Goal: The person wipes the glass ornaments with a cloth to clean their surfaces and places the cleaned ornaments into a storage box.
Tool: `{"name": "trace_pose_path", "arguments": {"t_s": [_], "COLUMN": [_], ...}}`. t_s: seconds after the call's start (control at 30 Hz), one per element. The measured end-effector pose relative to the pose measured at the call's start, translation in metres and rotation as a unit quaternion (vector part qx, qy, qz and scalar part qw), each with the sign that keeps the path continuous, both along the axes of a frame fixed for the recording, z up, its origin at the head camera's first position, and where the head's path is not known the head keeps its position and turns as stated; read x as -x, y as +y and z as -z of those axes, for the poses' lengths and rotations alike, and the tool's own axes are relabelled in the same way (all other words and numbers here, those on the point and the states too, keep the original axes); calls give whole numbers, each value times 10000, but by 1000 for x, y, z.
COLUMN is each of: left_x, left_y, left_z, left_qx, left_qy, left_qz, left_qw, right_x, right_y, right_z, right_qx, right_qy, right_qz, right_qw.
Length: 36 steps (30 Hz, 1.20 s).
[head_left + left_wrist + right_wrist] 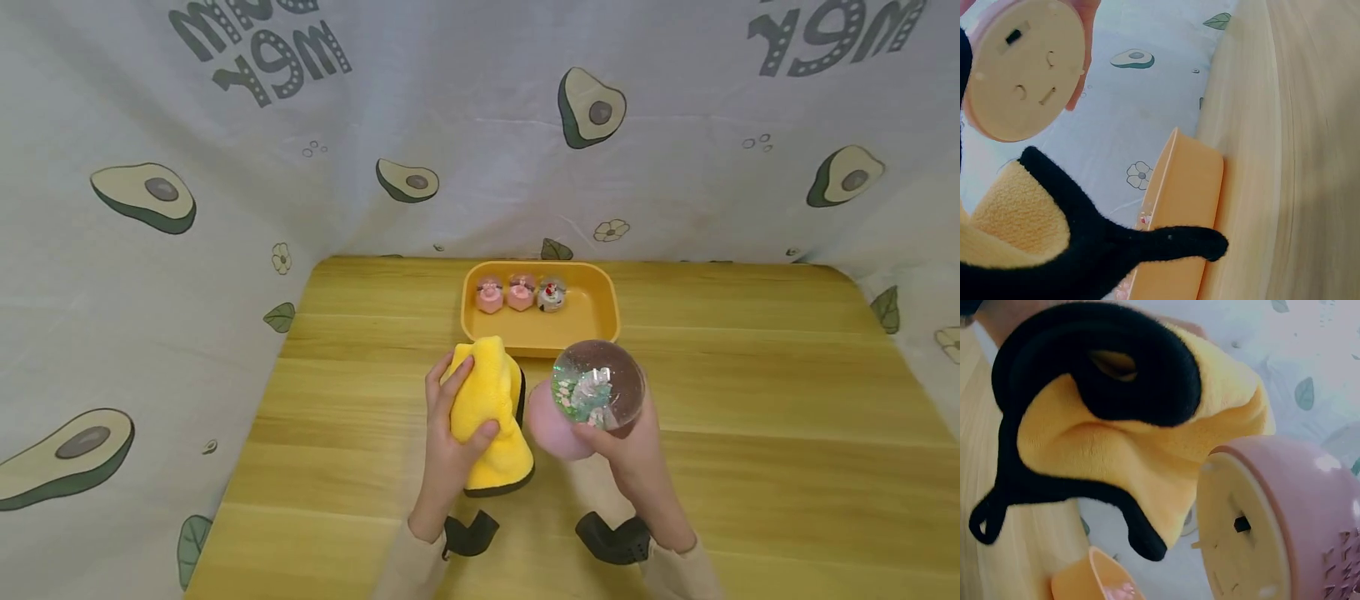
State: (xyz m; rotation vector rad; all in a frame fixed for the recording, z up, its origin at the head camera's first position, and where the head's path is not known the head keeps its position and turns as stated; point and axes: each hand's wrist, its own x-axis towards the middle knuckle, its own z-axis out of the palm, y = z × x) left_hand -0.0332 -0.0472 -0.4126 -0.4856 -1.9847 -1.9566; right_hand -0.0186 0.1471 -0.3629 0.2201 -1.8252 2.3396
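In the head view my left hand (444, 433) grips a folded yellow cloth (491, 396) with black edging, thumb and fingers spread over it. To its right, my right hand (636, 450) holds a snow globe (598, 385), with a pink base (553, 427) turned toward the cloth. Glitter and a small figure with pink and green decoration show inside the clear ball. The base's cream underside (1025, 75) faces the left wrist camera and bears a small black switch. In the right wrist view, the cloth (1097, 450) hangs in folds close to the base.
Beyond both hands stands a yellow-orange tray (592, 321) on the wooden table (337, 400). Its left part holds three small globe ornaments: two pink ones (490, 296) and a white one (551, 296). A white avocado-print curtain (480, 108) hangs behind the table.
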Motion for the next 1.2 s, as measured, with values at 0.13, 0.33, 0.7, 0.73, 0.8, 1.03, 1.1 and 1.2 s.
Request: {"name": "trace_pose_path", "arguments": {"t_s": [0.13, 0.33, 0.7, 0.73, 0.8, 1.03, 1.1, 1.2], "left_x": [0, 1, 3, 4, 4, 8, 8, 10], "left_y": [-2, -4, -6, -6, -6, -8, -9, -10], "left_z": [2, 3, 5, 6, 7, 9, 10, 12], "left_qx": [-64, -5, -34, -23, 10, 119, 144, 189], "left_qy": [-18, -14, -83, -102, -130, -140, -144, -168], "left_qz": [29, -44, 1, -17, -40, -154, -177, -218], "left_qw": [10000, 10000, 10000, 9999, 9999, 9997, 9996, 9994], "right_x": [3, 7, 10, 12, 18, 31, 33, 35], "right_y": [1, 2, -7, -7, -5, 4, 5, 4], "right_z": [-3, -2, -29, -29, -27, -16, -16, -17], "right_qx": [-688, -1625, -3081, -3164, -3341, -4388, -4672, -4924], "right_qy": [254, 495, 1472, 1682, 2050, 2342, 2339, 2450], "right_qz": [-102, -64, 88, 72, 39, -221, -327, -399], "right_qw": [9973, 9854, 9399, 9336, 9200, 8672, 8520, 8342]}}
